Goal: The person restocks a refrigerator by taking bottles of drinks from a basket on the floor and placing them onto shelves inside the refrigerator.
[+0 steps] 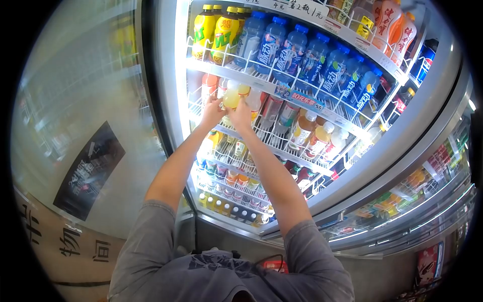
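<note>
Both arms reach into an open-door drinks fridge. My left hand [213, 114] grips the left side of a pale yellow drink bottle [231, 97] at the second shelf, fingers curled against it. From the right, my right hand [241, 116] closes on the same bottle. Its lower part is hidden by my hands. Beside it on the left stands an orange-pink bottle [209, 84]. A white-capped bottle [255, 100] is just right of my right hand.
Above the hands, a wire-fronted shelf holds blue drink bottles [291, 50] and yellow bottles [224, 36]. Brown tea bottles [303, 128] stand to the right. The glass door [75, 110] is swung out on the left. Lower racks [236, 194] carry more drinks.
</note>
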A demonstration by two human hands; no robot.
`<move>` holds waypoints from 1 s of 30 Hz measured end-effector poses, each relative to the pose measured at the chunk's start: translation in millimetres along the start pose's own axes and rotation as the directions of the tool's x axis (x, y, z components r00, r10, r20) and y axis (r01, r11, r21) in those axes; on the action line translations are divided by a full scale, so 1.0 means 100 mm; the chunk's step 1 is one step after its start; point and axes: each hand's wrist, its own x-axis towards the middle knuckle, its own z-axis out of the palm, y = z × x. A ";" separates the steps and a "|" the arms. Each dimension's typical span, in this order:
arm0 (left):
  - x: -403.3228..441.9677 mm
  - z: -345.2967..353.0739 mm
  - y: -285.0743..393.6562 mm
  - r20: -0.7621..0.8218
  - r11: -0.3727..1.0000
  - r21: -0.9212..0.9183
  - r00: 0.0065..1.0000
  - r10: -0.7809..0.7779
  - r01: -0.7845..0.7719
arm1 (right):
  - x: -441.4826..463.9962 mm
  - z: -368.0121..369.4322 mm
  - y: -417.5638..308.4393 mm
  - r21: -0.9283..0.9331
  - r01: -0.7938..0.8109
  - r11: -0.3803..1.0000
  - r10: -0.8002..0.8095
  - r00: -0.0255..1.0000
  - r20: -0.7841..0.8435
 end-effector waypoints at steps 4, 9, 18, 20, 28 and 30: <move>0.05 0.07 -0.04 0.017 0.998 0.009 0.998 -0.057 0.057 | -0.03 -0.04 -0.12 0.044 -0.078 0.996 0.080 0.996 -0.046; 0.04 0.24 -0.21 -0.049 0.991 0.131 0.999 -0.017 0.024 | -0.20 -0.10 -0.02 -0.065 0.027 0.998 -0.035 0.990 -0.137; -0.40 0.17 0.30 -0.189 0.960 -0.258 0.968 -0.164 0.112 | -1.07 -0.91 -0.03 0.373 -0.133 0.918 0.122 0.991 0.053; -0.60 0.25 0.46 -0.121 0.924 -0.353 0.972 -0.202 0.148 | -1.26 -1.08 0.08 0.477 -0.198 0.856 0.196 0.979 0.055; -1.38 0.77 1.77 0.281 0.545 -0.777 0.949 -0.146 0.314 | -2.42 -2.41 -0.12 0.696 -0.313 0.646 0.378 0.924 0.065; -1.57 0.84 2.14 0.277 0.495 -0.808 0.948 -0.158 0.319 | -2.77 -2.74 -0.26 0.687 -0.329 0.648 0.359 0.928 0.106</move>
